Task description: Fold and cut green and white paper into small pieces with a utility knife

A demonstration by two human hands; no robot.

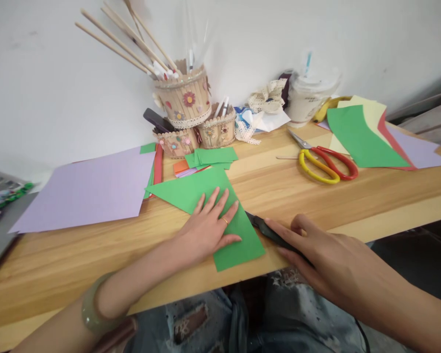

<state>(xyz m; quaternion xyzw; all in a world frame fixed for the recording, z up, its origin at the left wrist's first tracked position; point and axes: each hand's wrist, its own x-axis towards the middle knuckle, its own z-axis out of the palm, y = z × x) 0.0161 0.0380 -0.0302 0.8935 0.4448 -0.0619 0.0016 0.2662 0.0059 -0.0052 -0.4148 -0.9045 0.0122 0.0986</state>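
My left hand [202,230] lies flat with its fingers spread on a green paper sheet [238,247] near the table's front edge. A ring is on one finger and a bangle round the wrist. My right hand [316,250] grips a black-handled knife [274,234], its fingers wrapped round the handle. The knife's tip touches or nearly touches the sheet's right edge; the blade is hard to make out. Small green paper pieces [215,156] lie behind the sheet.
Lilac paper [91,189] lies at left on the wooden table [161,255]. Decorated pots [187,98] with sticks stand behind. Scissors [321,164] lie back right, near a plastic cup [305,100] and cut coloured papers [363,137].
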